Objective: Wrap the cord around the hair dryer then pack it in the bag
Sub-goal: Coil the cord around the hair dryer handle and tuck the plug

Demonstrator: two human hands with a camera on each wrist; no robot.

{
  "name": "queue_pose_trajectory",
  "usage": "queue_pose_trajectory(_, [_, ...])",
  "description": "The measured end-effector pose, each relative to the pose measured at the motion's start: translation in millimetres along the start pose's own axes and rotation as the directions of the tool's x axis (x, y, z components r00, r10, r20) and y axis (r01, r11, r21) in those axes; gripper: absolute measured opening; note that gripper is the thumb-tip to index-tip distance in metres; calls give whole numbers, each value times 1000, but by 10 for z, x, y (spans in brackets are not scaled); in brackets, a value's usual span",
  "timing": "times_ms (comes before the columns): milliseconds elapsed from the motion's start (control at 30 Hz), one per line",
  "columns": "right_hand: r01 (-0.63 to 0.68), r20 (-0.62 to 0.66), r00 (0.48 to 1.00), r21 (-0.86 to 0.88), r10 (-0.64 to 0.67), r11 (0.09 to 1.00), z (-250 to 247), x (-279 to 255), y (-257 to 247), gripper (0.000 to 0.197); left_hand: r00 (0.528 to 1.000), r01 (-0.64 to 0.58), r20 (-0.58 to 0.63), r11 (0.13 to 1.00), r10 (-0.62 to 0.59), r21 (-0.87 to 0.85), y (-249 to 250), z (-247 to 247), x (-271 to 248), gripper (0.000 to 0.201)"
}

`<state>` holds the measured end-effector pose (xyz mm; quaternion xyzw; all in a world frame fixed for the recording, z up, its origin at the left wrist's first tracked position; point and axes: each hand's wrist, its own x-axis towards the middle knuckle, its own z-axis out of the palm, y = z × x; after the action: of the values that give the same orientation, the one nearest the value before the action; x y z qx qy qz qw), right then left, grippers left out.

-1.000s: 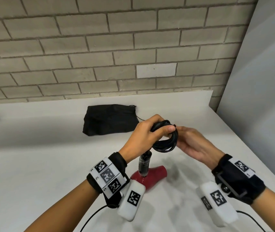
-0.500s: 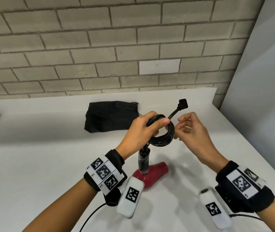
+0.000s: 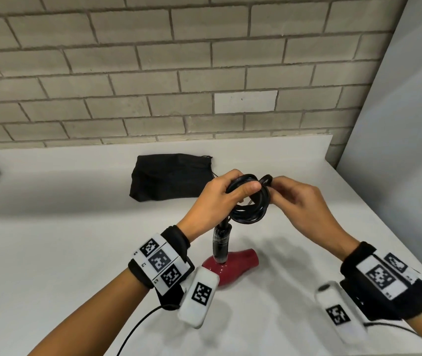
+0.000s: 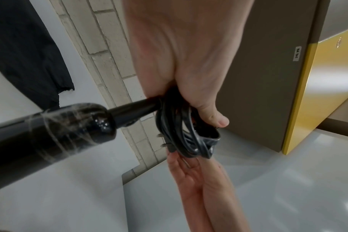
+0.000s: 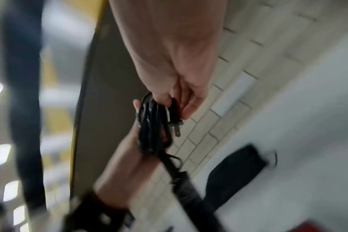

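Gripping a bundle of glossy black rubber-sheathed cord (image 3: pixel 252 201), the left hand (image 3: pixel 220 199) has its thumb pressed across the top of the loops and its other fingers curled beneath them. Just past those fingertips the right hand (image 3: pixel 299 201) pinches the black two-pronged plug (image 5: pixel 175 117) between thumb and forefinger, the prongs pointing away from the palm beside the coil. Straight below the left fingers the red plastic hair dryer (image 3: pixel 230 264) lies on the white table (image 3: pixel 50 253), its black handle (image 3: pixel 221 244) rising to where the stiff strain relief enters the coil. Well beyond both sets of knuckles, toward the brick wall, the flat black fabric drawstring bag (image 3: pixel 171 177) lies on the table.

The cord looks springy and smooth, so the loops will likely fan open if the thumb lifts; the plug end probably needs tucking through or under a turn to lock them. The dryer seems light yet top-heavy on its handle, and lifting it by the cord would strain the joint. A better hold is round the handle with the coil trapped against it. The bag is limp, so its mouth will need one hand to keep it wide.
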<state>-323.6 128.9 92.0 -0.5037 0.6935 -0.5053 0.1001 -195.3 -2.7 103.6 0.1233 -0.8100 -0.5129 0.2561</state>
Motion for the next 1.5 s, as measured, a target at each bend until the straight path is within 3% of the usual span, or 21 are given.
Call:
queue_pose_trajectory(67, [-130, 106, 989, 339, 99, 932, 19, -20, -7, 18, 1000, -2, 4, 1000, 2, 13, -7, -13, -2, 24])
queue_pose_trajectory(200, [-229, 161, 973, 626, 164, 746, 35, 26, 10, 8, 999, -23, 31, 1000, 23, 13, -12, 16, -29, 20])
queue_pose_trajectory(267, [-240, 152, 970, 691, 187, 682, 60, 41, 45, 12, 998, -36, 45, 999, 36, 11, 8, 75, -54, 19])
queue_pose_trajectory(400, [-266, 242, 961, 684, 133, 679, -8, 26, 84, 29, 999, -42, 20, 999, 41, 8, 33, 58, -54, 20])
queue_pose_trajectory(500, [-250, 361, 931, 544, 45, 801, -110, 53, 81, 41, 998, -28, 50, 1000, 28, 9, 41, 30, -42, 17])
queue_pose_trajectory(700, [-128, 227, 974, 458, 23, 880, -130, 119, 133, 22, 1000, -15, 18, 1000, 15, -13, 39, 68, -45, 18])
queue_pose_trajectory(1000, [-59, 120, 993, 582, -13, 811, -77, 59, 160, 13, 1000, -11, -3, 999, 11, -53, 40, 81, -92, 17])
queue_pose_trajectory(1133, [-229, 255, 966, 753, 47, 617, -8, 13, 192, 17, 1000, -2, -13, 999, 2, -39, 14, 95, -81, 22])
queue_pose_trajectory(1233, [-325, 338, 938, 794, 73, 513, 74, -26, 262, 41, 1000, -2, -23, 998, 0, -63, 32, 131, -84, 21])
queue_pose_trajectory(1367, [-401, 398, 910, 774, 118, 490, 108, -44, 293, 68, 999, -15, -50, 1000, 15, -10, 30, 169, -77, 22])
queue_pose_trajectory(1500, [-434, 426, 893, 727, 146, 531, 61, -16, 226, 54, 996, -54, -73, 997, 58, 62, 21, 218, -46, 24])
